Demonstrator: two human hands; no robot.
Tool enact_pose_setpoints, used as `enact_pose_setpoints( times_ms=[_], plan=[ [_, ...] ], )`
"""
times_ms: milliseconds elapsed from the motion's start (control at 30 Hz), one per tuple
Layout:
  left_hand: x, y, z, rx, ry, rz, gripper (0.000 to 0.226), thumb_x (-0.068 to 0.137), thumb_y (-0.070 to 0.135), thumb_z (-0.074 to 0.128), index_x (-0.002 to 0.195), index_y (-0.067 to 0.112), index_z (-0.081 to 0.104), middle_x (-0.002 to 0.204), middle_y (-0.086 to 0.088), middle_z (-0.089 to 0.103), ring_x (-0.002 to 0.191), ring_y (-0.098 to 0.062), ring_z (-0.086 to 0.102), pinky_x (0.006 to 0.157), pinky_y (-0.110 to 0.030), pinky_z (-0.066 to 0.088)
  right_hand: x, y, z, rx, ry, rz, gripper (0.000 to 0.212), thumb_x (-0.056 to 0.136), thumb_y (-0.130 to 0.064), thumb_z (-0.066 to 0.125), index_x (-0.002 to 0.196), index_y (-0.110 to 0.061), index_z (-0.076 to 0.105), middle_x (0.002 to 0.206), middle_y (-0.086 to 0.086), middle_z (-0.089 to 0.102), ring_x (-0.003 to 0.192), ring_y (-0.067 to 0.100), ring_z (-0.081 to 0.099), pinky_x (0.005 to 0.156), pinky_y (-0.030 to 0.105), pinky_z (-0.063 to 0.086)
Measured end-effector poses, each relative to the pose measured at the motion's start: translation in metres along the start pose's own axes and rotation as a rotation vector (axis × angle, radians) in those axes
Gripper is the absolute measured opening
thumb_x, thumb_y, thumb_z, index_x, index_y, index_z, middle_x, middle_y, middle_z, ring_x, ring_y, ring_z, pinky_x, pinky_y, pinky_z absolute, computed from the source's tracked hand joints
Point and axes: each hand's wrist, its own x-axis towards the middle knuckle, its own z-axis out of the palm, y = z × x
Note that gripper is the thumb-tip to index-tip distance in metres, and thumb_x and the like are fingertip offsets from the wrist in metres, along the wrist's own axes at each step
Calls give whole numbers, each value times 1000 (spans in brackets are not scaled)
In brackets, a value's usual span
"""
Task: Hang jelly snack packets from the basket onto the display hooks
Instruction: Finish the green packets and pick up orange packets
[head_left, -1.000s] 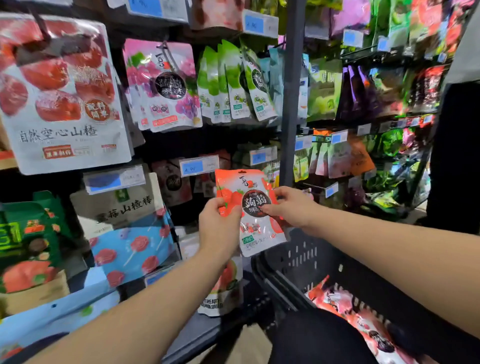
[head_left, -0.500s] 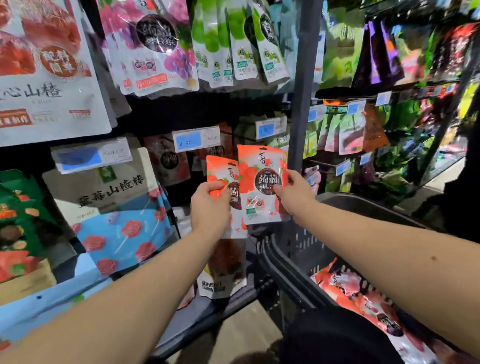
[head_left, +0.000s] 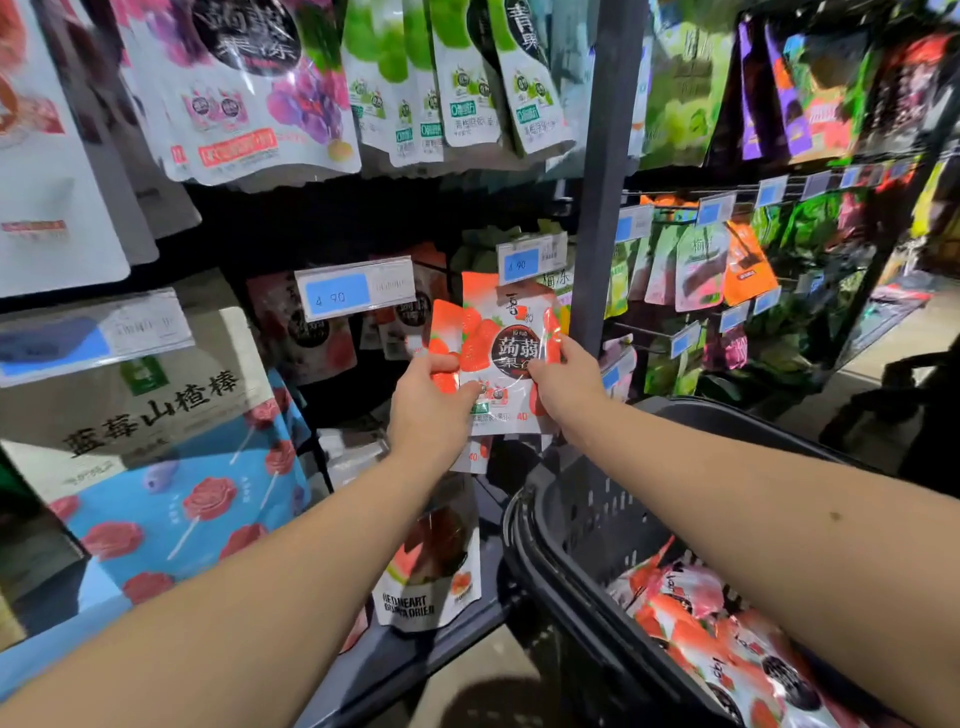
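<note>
Just left of the fingers of the right hand (head_left: 567, 387), which pinch its edge, a strawberry jelly packet (head_left: 506, 332) overlaps a second packet (head_left: 443, 328) pinched by the left hand (head_left: 425, 413).

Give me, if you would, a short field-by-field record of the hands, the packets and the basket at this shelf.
left hand: grips the rear jelly packet low on its left side
right hand: pinches the front jelly packet by its right edge
packets: upright, overlapping, tops near a blue price tag
hung yet: cannot tell; no hook is visible
basket: lower right, with more red packets inside
</note>
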Motion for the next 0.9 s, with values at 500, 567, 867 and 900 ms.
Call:
enact_pose_setpoints(
  times_ms=[500, 567, 867, 900],
  plan=[
    [17, -30, 11, 63, 110, -21, 22, 83, 25, 76, 94, 36, 59, 102, 14, 66, 84, -10, 65, 89, -43, 55, 2, 39, 13, -256, -120, -307, 92, 76, -41, 74, 155, -40, 28, 132, 0, 50, 101, -2, 47, 92, 33, 52],
    [25, -34, 11, 65, 119, -8, 23, 84, 24, 76, 98, 34, 61, 101, 14, 65, 82, -7, 62, 89, -40, 53, 6, 37, 16, -294, -113, -319, 90, 78, -37, 77, 156, -32, 32, 133, -1, 45, 101, -5, 36, 101, 30, 44],
    [90, -62, 8, -71, 293, -47, 16, 91, 15, 63, 93, 30, 60, 90, 9, 67, 87, -29, 69, 78, -39, 58, 66, 24, 66, -335, -161, -266, 73, 82, -22, 79, 148, -22, 46, 137, 8, 45, 106, 24, 60, 106, 37, 47],
    [99, -67, 6, -61, 324, -54, 14, 89, 17, 61, 94, 30, 60, 94, 5, 68, 89, -31, 69, 79, -41, 58, 76, 27, 75, -314, -172, -282, 82, 80, -20, 77, 154, -27, 40, 138, 7, 45, 105, 26, 63, 105, 40, 50]
  ],
)
